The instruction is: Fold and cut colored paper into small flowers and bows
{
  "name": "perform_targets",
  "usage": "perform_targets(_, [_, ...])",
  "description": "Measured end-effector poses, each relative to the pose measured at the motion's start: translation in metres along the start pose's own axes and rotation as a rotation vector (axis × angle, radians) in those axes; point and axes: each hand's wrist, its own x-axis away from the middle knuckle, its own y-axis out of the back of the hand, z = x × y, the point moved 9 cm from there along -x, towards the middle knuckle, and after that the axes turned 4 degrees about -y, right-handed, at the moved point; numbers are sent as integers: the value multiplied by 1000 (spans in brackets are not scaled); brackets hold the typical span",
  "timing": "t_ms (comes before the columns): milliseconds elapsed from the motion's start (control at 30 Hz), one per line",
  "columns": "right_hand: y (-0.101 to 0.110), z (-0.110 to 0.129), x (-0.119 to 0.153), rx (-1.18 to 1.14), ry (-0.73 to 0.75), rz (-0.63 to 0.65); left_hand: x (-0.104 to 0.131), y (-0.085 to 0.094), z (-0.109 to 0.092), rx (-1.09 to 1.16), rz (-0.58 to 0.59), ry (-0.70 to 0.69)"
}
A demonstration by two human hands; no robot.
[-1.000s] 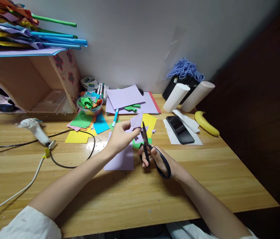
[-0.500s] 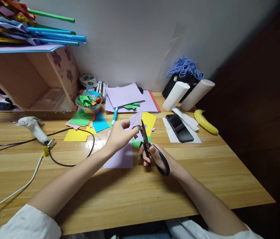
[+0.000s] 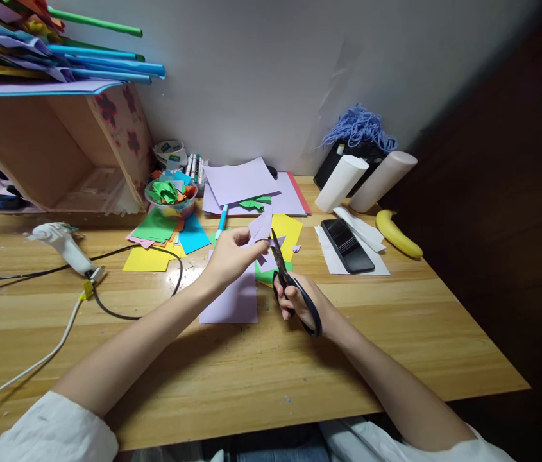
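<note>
Between thumb and fingers, my left hand (image 3: 233, 258) pinches a small folded piece of lilac paper (image 3: 261, 224) above the table. My right hand (image 3: 303, 301) grips a pair of black-handled scissors (image 3: 279, 255), fingers through the loops. The scissor blades point up and away, close beside the right edge of the lilac piece; whether they touch it I cannot tell. Under my left hand lies a lilac square sheet (image 3: 232, 298). Lilac scraps, a green sheet (image 3: 265, 274) and a yellow sheet (image 3: 288, 232) lie beneath and behind the blades.
A hot glue gun (image 3: 61, 247) with its cables lies left. Behind are a bowl of paper pieces (image 3: 172, 205), a blue marker (image 3: 222, 221) and stacked lilac sheets (image 3: 242, 179). To the right are a phone (image 3: 347, 246), a banana (image 3: 398, 235) and white rolls (image 3: 342, 184).
The lilac piece has turned slightly in my left fingers and its outline differs. The scissors have drawn closed a little, and my right hand has shifted slightly upward.
</note>
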Motion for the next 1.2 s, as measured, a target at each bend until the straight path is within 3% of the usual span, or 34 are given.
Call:
perform_targets(367, [4, -2, -2, 40, 26, -16, -1, -1, 1, 6, 24, 24])
perform_targets(667, [0, 1, -3, -161, -8, 31, -1, 2, 0, 1, 1, 66])
perform_targets(767, [1, 2, -1, -176, -4, 174, -5, 1, -1, 30, 78, 73])
perform_targets(900, [-6, 6, 13, -95, -17, 430, -7, -5, 3, 57, 286, 149])
perform_targets(1200, [-11, 4, 16, -124, -33, 482, -5, -2, 1, -49, 424, 142])
